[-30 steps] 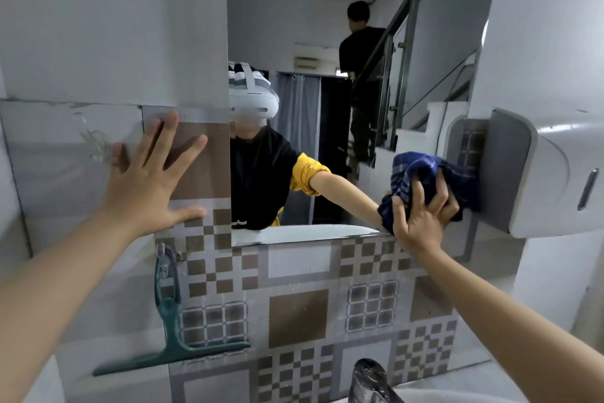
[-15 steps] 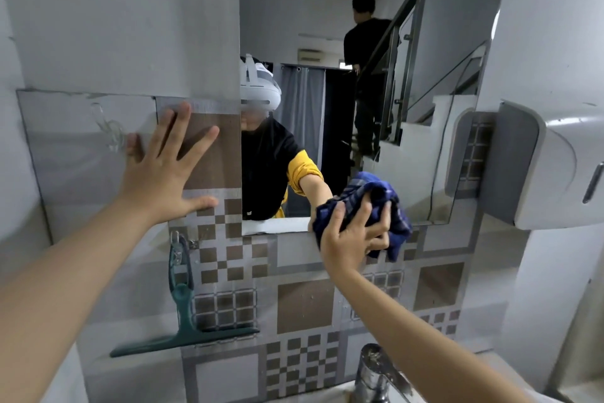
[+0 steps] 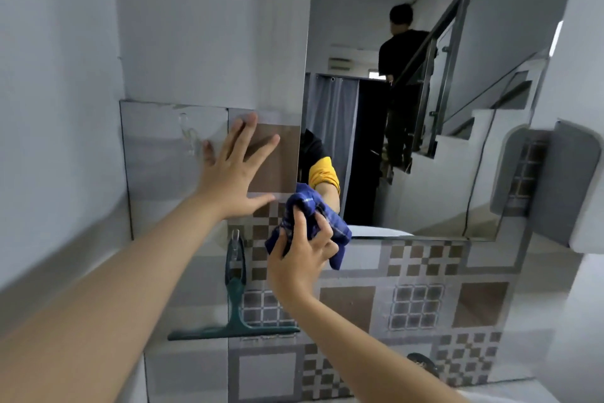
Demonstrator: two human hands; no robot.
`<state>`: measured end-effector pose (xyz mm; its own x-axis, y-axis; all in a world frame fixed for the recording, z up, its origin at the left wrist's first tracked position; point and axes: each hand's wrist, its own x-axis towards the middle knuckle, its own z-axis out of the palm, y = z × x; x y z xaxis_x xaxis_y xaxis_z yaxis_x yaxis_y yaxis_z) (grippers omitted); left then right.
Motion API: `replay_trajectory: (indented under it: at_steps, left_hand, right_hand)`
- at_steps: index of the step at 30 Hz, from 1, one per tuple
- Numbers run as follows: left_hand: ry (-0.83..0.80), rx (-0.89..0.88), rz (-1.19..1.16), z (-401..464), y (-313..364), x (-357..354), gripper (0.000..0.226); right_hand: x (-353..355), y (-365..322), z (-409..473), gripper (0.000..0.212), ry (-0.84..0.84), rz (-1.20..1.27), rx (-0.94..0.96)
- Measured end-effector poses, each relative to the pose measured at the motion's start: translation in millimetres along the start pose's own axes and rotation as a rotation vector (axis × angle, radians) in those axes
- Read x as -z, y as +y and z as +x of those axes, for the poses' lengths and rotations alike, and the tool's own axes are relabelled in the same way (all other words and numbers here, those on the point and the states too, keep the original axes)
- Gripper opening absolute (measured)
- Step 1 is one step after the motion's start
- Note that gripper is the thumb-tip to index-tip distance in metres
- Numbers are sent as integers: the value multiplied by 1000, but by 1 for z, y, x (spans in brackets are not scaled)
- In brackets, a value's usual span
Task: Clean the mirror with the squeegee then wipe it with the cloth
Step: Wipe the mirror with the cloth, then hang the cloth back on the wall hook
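Observation:
The mirror [image 3: 425, 157] hangs on the tiled wall and reflects a staircase and a person in black. My right hand [image 3: 299, 260] grips a bunched blue checked cloth [image 3: 322, 218] and presses it on the mirror's lower left corner. My left hand [image 3: 233, 170] lies flat with fingers spread on the wall tiles just left of the mirror. The green squeegee [image 3: 235, 304] hangs from a clear hook below my left hand, blade down, with nobody holding it.
A grey and white dispenser [image 3: 575, 187] juts from the wall at the right of the mirror. A chrome tap [image 3: 423, 365] shows at the bottom, just above a white basin edge. A second clear hook [image 3: 189, 138] is stuck on the tile at upper left.
My right hand has swept the cloth leftward along the mirror's bottom edge, from the right side to the lower left corner. My left hand has stayed flat on the wall.

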<state>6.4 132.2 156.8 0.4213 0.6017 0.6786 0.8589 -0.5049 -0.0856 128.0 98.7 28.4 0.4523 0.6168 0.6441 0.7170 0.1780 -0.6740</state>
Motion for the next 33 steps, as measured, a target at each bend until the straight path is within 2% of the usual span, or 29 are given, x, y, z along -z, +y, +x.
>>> replay_trajectory:
  at_steps: [3,6,9,11,15,18,20,24,29,33]
  left_hand:
    - [56,24,-314,-5,6,14,77]
    - [111,125,-660,-18,16,32,47]
    - [39,223,-799,-40,20,39,21]
    - [-4,263,-841,-53,19,40,14]
    - [17,308,-863,-71,12,45,12]
    - [-1,307,-880,-80,5,49,21]
    - [-17,306,-881,-85,3,51,32]
    - [42,292,-730,-95,1,51,56]
    - [208,267,-593,-106,-4,51,50]
    - [291,205,-683,-108,-2,60,48]
  right_hand:
    - [11,-3,-5,48,-115,2,189]
    - [23,-10,-4,50,-219,100,229]
    - [31,-20,-1,56,-266,240,219]
    - [39,-28,-2,61,-314,313,262]
    - [60,-41,-4,62,-490,423,329]
    - [69,-48,-1,62,-557,414,372]
    - [74,-55,3,60,-570,412,392]
    - [85,-69,15,50,-576,364,444]
    - [97,-91,36,43,-496,312,513]
    - [104,-108,54,42,-509,298,543]
